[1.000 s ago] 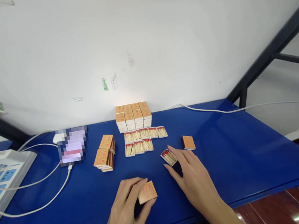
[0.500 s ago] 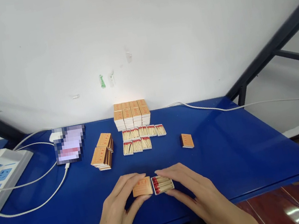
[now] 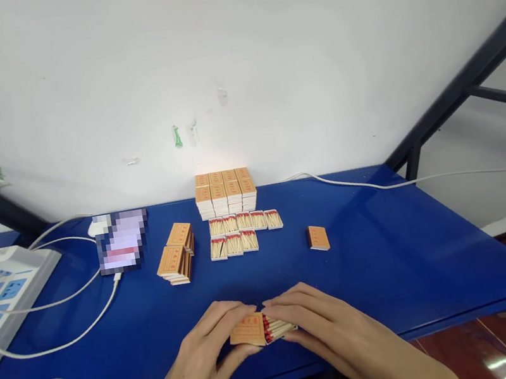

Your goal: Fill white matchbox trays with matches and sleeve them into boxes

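Between the fingers and thumb of my left hand (image 3: pixel 210 343) is an orange matchbox sleeve (image 3: pixel 247 330) with red print. My right hand (image 3: pixel 325 325) grips a white matchbox tray (image 3: pixel 277 326) filled with red-headed matches, its fingers partly covering the top. The tray's left end meets the sleeve's right opening; how far inside it reaches, I cannot tell. Beyond my hands, several open trays of matches (image 3: pixel 234 244) lie in two rows. A lone orange matchbox (image 3: pixel 318 238) rests to the right.
Closed matchboxes are stacked in a block (image 3: pixel 226 197) against the wall, with a smaller stack (image 3: pixel 175 259) at left. A phone (image 3: pixel 121 239) with a cable (image 3: pixel 108 308) and a power strip (image 3: pixel 5 293) occupy the left side of the blue table (image 3: pixel 389 257).
The tray and sleeve, apart with a small gap before, now meet end to end. Both hands have come slightly lower and closer, and my right fingers cover more of the matches.
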